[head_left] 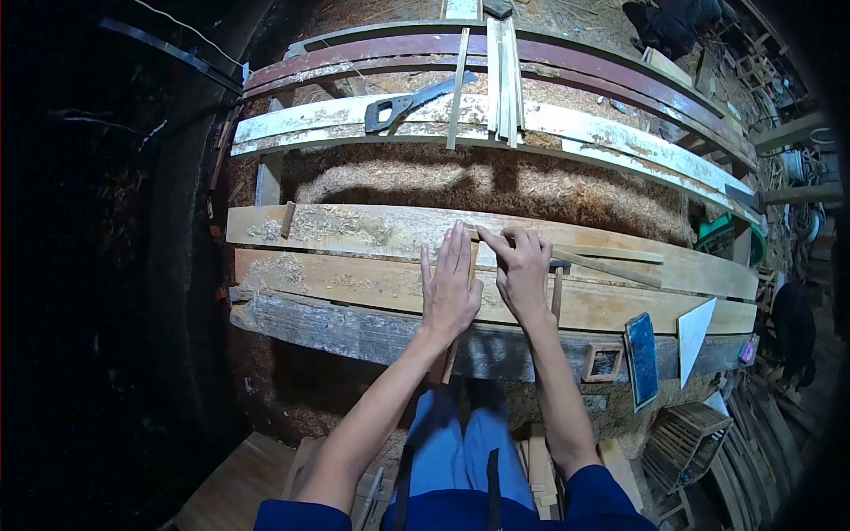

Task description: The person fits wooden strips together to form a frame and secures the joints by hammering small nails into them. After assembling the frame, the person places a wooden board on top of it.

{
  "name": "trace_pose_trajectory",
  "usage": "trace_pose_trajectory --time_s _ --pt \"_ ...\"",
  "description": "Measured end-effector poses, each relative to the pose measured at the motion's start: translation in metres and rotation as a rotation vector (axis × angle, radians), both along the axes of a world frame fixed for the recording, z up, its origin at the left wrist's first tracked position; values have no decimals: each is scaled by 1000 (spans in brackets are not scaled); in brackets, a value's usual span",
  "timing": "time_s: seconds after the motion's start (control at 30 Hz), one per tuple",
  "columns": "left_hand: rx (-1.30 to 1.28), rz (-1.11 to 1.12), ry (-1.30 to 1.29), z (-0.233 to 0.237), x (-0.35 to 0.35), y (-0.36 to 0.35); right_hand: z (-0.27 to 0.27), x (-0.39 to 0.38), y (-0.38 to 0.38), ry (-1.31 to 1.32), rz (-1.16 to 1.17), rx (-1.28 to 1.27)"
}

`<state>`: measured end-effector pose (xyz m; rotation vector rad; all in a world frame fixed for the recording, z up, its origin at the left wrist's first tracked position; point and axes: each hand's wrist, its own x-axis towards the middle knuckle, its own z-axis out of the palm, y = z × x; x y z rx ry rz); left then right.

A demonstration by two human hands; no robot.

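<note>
A narrow wooden strip [475, 254] lies across the bench planks between my hands, its near end running toward my lap. My left hand [451, 285] rests flat along its left side, fingers stretched out and pointing away from me. At the strip's far end, my right hand [522, 270] has its fingers curled in, with the fingertips on the strip; the exact grip is partly hidden. Just right of that hand, a hammer [557, 288] lies on the planks, its head partly covered. Two thin wood strips [611, 263] lie farther right.
Wood shavings cover the left of the front plank [354, 281]. A handsaw [416, 103] and a bundle of strips [503, 84] lie on the white beam. At the right are a small wooden frame [603, 363], blue board [642, 361], white triangular piece [696, 341] and slatted crate [686, 445].
</note>
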<state>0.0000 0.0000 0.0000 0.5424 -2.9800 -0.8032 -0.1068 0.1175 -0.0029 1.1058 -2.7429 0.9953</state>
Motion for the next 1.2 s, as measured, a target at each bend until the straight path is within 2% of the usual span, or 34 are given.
trace_pose_trajectory --time_s 0.6,0.87,1.2 --pt "9 32 91 -4 1 2 -1 8 1 -45 -27 6" --pt "137 54 106 -1 3 -2 1 9 -2 -30 -40 -1" --pt "155 42 138 -2 3 -2 2 12 -3 -48 -80 -11"
